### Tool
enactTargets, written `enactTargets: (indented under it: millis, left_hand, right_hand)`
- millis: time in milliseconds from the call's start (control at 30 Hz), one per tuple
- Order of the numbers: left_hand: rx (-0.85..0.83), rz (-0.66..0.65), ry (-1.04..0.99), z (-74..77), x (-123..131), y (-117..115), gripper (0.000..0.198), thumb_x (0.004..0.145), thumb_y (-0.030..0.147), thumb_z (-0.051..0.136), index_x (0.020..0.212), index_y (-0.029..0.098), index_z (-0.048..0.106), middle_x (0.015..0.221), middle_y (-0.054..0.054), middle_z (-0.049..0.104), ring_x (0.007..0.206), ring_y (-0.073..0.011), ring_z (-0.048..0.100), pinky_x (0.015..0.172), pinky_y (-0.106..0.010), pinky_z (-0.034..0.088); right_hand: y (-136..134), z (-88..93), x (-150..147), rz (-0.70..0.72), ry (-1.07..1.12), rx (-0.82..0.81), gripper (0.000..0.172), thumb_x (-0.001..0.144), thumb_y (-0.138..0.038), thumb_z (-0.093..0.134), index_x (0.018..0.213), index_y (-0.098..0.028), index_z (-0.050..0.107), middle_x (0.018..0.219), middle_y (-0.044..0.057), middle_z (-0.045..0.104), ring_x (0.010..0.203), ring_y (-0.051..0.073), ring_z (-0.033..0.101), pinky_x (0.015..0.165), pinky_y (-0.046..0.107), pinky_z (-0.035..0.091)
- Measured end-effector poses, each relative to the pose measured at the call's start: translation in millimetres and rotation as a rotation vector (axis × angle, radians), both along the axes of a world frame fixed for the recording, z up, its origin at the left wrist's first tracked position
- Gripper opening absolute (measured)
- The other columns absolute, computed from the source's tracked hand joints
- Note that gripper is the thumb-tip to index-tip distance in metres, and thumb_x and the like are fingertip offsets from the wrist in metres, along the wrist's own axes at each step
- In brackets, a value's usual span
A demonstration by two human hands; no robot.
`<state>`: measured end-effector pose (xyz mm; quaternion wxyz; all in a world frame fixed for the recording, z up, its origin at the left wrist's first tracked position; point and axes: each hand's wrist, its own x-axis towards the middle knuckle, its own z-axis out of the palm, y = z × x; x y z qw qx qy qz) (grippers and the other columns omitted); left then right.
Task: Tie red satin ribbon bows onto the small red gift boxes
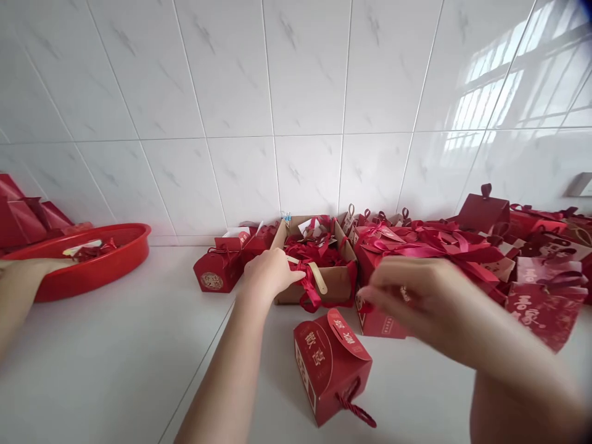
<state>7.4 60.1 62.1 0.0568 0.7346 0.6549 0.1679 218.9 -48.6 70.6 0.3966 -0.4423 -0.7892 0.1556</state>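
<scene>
Carton: the open carton point(340, 276) stands against the wall point(308, 166) on the surface point(139, 370), filled with red ribbon point(312, 296), some of it hanging over the front rim; the walls probably serve to keep the loose lengths together.
Near box: the near box point(328, 370) lies in front of the carton, its cord point(356, 414) trailing toward the person; that spot likely keeps it within easy reach of both hands.
Left hand: the left hand point(271, 271) is at the carton's front left corner, forearm stretched straight forward from below, back of the hand upward. Its fingers bend over the rim by the ribbon and a beige strip point(318, 279); whether they grip either, I cannot tell.
Right hand: the right hand point(411, 287) is just right of the carton, before the tall box point(382, 327), forearm slanting in from the right, wrist bent. The fingers are drawn close to the thumb; blur hides whether they hold anything.
Basin: well left of the carton, the basin point(83, 283) has another person's hand point(37, 271) reaching over its rim.
Small boxes: the small boxes point(219, 271) sit just left of the carton.
</scene>
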Motion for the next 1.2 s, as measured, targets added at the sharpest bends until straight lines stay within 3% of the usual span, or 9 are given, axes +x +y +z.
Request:
enactTargets:
  millis: [133,267,367,467,633,767,867,967,1200]
  left_hand:
    - [-0.059,-0.033,0.0,0.6,-5.8,4.3,0.028,0.062,0.022,0.055,0.038,0.023,0.04,0.042,0.002,0.036,0.037,-0.0132,0.033,0.046,-0.027,0.022]
    - [0.02,-0.054,-0.07,6.9,-20.3,-2.5,0.028,0.072,0.029,0.05,0.045,0.023,0.046,0.045,0.002,0.04,0.036,-0.0127,0.033,0.044,-0.027,0.019]
    - [0.214,-0.113,-0.257,14.7,-27.7,-12.4,0.027,0.079,0.038,0.049,0.06,0.022,0.059,0.052,0.001,0.051,0.041,-0.013,0.042,0.044,-0.025,0.026]
    - [0.387,-0.18,-0.529,23.8,-29.3,-24.4,0.024,0.082,0.04,0.05,0.078,0.021,0.064,0.071,-0.001,0.063,0.06,-0.0149,0.055,0.056,-0.025,0.041]
    - [0.44,-0.252,-0.883,36.5,-27.4,-44.1,0.022,0.085,0.037,0.049,0.079,0.018,0.058,0.07,-0.001,0.06,0.064,-0.014,0.056,0.063,-0.025,0.047]
    - [0.355,-0.31,-0.875,40.4,-25.0,-55.7,0.018,0.085,0.033,0.051,0.076,0.018,0.057,0.06,0.002,0.052,0.057,-0.0116,0.05,0.058,-0.023,0.043]
    - [0.277,-0.349,-0.8,40.8,-21.0,-64.9,0.018,0.083,0.036,0.055,0.082,0.019,0.061,0.066,0.0,0.059,0.06,-0.0128,0.054,0.057,-0.023,0.043]
    - [0.18,-0.437,-0.657,40.8,-17.3,-76.4,0.019,0.081,0.039,0.059,0.08,0.02,0.063,0.069,0.0,0.063,0.061,-0.013,0.056,0.055,-0.022,0.043]
    - [0.102,-0.467,-0.55,41.4,-16.2,-90.9,0.034,0.089,0.049,0.044,0.073,0.022,0.06,0.053,0.004,0.044,0.045,-0.0088,0.036,0.04,-0.02,0.028]
  right_hand:
    - [19.5,-3.6,-20.1,0.055,-0.256,-0.088,0.014,0.08,-0.013,0.055,0.068,-0.019,0.056,0.071,-0.001,0.058,0.056,0.009,0.047,0.048,0.021,0.035]
    - [27.3,-8.0,-23.3,0.207,-0.42,-0.245,0.019,0.078,-0.009,0.049,0.069,-0.02,0.062,0.08,0.001,0.063,0.065,0.012,0.055,0.055,0.023,0.039]
    - [27.4,-13.8,-22.7,0.218,-0.538,-0.295,0.016,0.071,-0.013,0.061,0.084,-0.022,0.063,0.096,0.002,0.061,0.083,0.017,0.056,0.063,0.025,0.043]
    - [29.7,-24.2,-29.2,0.208,-0.649,-0.296,0.043,0.06,-0.023,0.073,0.1,-0.022,0.058,0.114,0.006,0.055,0.105,0.027,0.049,0.073,0.031,0.046]
    - [39.5,-37.3,-48.4,0.076,-0.748,-0.191,0.023,0.079,-0.01,0.049,0.099,-0.014,0.059,0.105,0.013,0.059,0.097,0.027,0.053,0.077,0.04,0.045]
    - [41.7,-30.0,-56.3,0.102,-0.241,-0.127,0.027,0.095,-0.026,0.037,0.098,-0.018,0.062,0.098,0.01,0.061,0.088,0.022,0.056,0.075,0.035,0.045]
    - [40.2,-23.7,-60.2,0.25,0.335,-0.344,0.039,0.096,-0.045,0.034,0.101,-0.02,0.063,0.09,0.006,0.062,0.084,0.018,0.057,0.071,0.03,0.045]
    - [41.4,-22.4,-62.6,0.422,0.803,-0.544,0.041,0.092,-0.053,0.041,0.103,-0.02,0.063,0.103,0.007,0.063,0.093,0.019,0.059,0.077,0.03,0.047]
    - [44.2,-14.9,-52.7,0.63,1.144,-0.63,0.021,0.09,-0.035,0.054,0.106,-0.025,0.064,0.12,0.002,0.062,0.105,0.014,0.059,0.09,0.027,0.048]
